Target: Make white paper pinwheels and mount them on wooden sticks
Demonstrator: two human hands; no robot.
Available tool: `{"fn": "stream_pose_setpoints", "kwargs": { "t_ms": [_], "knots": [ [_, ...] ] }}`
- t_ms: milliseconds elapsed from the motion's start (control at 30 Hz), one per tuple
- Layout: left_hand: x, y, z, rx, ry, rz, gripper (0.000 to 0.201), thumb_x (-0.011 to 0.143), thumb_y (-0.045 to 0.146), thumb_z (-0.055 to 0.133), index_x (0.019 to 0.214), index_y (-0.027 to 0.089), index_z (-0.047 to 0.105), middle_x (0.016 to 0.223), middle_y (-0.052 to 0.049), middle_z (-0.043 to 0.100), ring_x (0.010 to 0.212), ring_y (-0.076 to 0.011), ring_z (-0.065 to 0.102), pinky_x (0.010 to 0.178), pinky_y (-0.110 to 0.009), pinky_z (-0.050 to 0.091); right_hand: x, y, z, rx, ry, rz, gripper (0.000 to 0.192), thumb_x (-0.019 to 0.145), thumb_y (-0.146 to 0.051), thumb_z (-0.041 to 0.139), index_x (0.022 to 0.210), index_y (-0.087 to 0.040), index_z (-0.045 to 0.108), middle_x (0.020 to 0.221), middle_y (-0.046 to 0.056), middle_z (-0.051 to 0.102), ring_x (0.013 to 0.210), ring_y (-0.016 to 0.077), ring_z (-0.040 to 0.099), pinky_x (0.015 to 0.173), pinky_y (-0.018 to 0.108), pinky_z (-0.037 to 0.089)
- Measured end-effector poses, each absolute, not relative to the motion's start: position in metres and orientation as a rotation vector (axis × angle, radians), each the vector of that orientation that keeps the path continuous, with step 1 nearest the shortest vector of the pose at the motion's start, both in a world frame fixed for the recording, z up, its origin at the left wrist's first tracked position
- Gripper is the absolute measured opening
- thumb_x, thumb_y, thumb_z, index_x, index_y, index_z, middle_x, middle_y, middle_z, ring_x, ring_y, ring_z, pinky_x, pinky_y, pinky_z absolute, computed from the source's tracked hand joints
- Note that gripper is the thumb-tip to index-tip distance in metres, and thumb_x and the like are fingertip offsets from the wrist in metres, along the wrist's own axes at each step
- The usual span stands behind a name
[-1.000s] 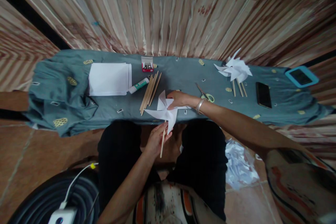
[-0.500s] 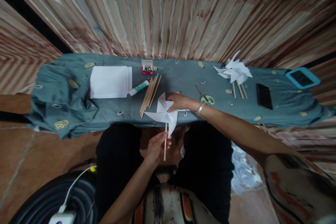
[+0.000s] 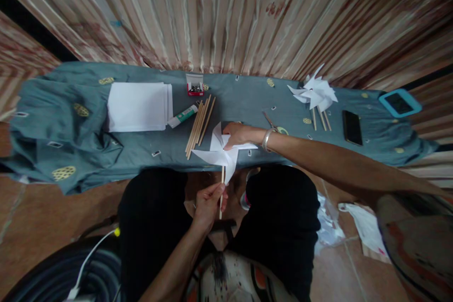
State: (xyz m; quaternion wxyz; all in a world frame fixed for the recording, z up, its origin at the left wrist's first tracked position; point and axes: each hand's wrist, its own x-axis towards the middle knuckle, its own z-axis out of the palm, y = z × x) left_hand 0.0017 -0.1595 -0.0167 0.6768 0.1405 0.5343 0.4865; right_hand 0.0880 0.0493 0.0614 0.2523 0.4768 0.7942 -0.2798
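A white paper pinwheel lies at the near edge of a bench covered in grey-blue cloth. My right hand, with a silver bracelet at the wrist, presses on the pinwheel's centre. Below the bench edge, my left hand grips a thin wooden stick, held upright with its top end behind the pinwheel. A bundle of spare sticks lies just left of the pinwheel.
On the cloth lie a stack of white paper, a glue stick, a small red box of pins, scissors, several finished pinwheels, a black phone and a blue-cased device. Paper scraps lie on the floor.
My left hand has slid lower down the stick and brought it more upright. My right hand stays on the pinwheel's centre. The camera view has shifted a little.
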Motion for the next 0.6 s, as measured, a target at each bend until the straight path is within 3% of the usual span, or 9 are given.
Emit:
{"fn": "stream_pose_setpoints", "kwargs": {
  "t_ms": [333, 600],
  "knots": [
    [0.002, -0.16, -0.013, 0.194, 1.147, 1.116, 0.043, 0.052, 0.049, 0.084, 0.074, 0.013, 0.075, 0.054, 0.002, 0.059, 0.036, -0.0052, 0.042, 0.038, -0.021, 0.028, 0.103, 0.044, 0.054, 1.307, 2.311, -0.862, 0.03, 0.073, -0.032, 0.077, 0.095, -0.012, 0.074, 0.091, 0.006, 0.075, 0.077, 0.0174, 0.065, 0.057, 0.023, 0.038],
    [0.002, -0.155, -0.014, 0.147, 1.112, 1.142, 0.047, 0.049, 0.045, 0.088, 0.076, 0.009, 0.074, 0.054, 0.0, 0.06, 0.037, -0.0058, 0.045, 0.038, -0.021, 0.03, 0.112, 0.033, 0.057, 1.439, 2.395, -0.912, 0.034, 0.082, -0.037, 0.07, 0.105, -0.012, 0.072, 0.103, 0.009, 0.075, 0.089, 0.0198, 0.068, 0.065, 0.023, 0.043]
  ]
}}
